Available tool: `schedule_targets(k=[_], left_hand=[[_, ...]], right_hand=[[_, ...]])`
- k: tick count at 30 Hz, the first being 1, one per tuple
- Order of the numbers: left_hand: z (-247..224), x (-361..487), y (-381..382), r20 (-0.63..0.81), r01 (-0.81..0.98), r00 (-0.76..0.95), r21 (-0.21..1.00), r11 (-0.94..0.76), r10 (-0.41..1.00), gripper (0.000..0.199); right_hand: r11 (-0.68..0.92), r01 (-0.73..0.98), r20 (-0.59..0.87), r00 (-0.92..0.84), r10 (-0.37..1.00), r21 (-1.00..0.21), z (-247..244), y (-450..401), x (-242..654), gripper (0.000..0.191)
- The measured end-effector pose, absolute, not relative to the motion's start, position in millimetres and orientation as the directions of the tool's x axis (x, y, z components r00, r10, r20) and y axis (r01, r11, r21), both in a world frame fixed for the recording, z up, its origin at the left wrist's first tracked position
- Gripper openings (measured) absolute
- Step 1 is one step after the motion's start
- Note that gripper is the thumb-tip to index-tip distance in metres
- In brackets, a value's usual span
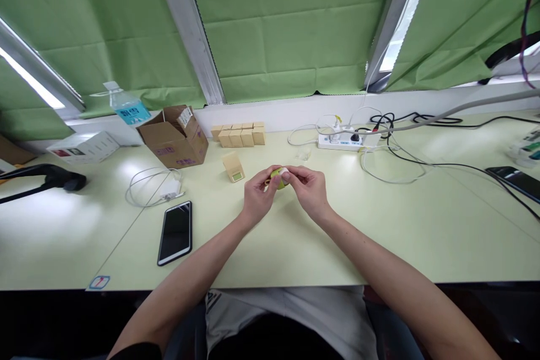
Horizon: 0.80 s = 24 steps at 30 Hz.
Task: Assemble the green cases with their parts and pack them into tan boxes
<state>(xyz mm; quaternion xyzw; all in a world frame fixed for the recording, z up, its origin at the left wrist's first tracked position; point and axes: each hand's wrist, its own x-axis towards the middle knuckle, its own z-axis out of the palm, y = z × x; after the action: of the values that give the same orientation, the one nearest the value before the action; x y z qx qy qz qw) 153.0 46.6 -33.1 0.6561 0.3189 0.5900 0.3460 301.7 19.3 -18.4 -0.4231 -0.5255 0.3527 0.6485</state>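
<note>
A small yellow-green object [275, 173] with a white part is held up between my two hands, over the middle of the table. My left hand [260, 192] pinches its left side with thumb and fingers. On the right side, my right hand [309, 187] has its thumb and fingertips closed on the white part. Just left of my hands stands a small open cardboard box [233, 167] with a green-framed label on its front. Behind it is a group of several small tan boxes [241, 135]. The fingers hide much of the held object.
A black phone [175, 233] lies at the left, below a white charger [170, 188] with its cable. Farther back are a brown carton [179, 143] and a bottle [129, 108]. A white power strip [343, 141] with cables sits back right; another phone [517, 181] lies far right.
</note>
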Motion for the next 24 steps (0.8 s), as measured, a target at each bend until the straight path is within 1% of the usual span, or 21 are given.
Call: schedule_targets(k=[6,15,18,22,24], left_hand=[[-40.8,154.2,48.6,0.535,0.012,0.094,0.842,-0.539,0.839,0.049],[-50.3,154.8,53.6,0.491,-0.026,0.081,0.871,-0.491,0.867,0.053],[-49.4,155.2,54.2,0.486,-0.057,0.072,0.874,-0.483,0.871,0.056],[-48.7,151.2,56.8,0.498,-0.082,0.067,0.866,-0.493,0.864,0.059],[-50.1,147.0,62.3,0.478,-0.118,0.067,0.876,-0.468,0.876,0.061]], right_hand=[[0.367,0.004,0.359,0.209,0.91,-0.93,-21.9,19.9,299.3,0.041],[0.387,0.045,0.388,0.219,0.895,-0.921,-29.6,21.0,299.2,0.041],[0.416,0.046,0.416,0.21,0.885,-0.908,-30.5,19.7,297.8,0.043],[0.481,0.107,0.493,0.174,0.853,-0.87,-31.4,19.0,296.0,0.043],[0.512,0.127,0.527,0.155,0.836,-0.85,-32.2,23.8,301.0,0.045]])
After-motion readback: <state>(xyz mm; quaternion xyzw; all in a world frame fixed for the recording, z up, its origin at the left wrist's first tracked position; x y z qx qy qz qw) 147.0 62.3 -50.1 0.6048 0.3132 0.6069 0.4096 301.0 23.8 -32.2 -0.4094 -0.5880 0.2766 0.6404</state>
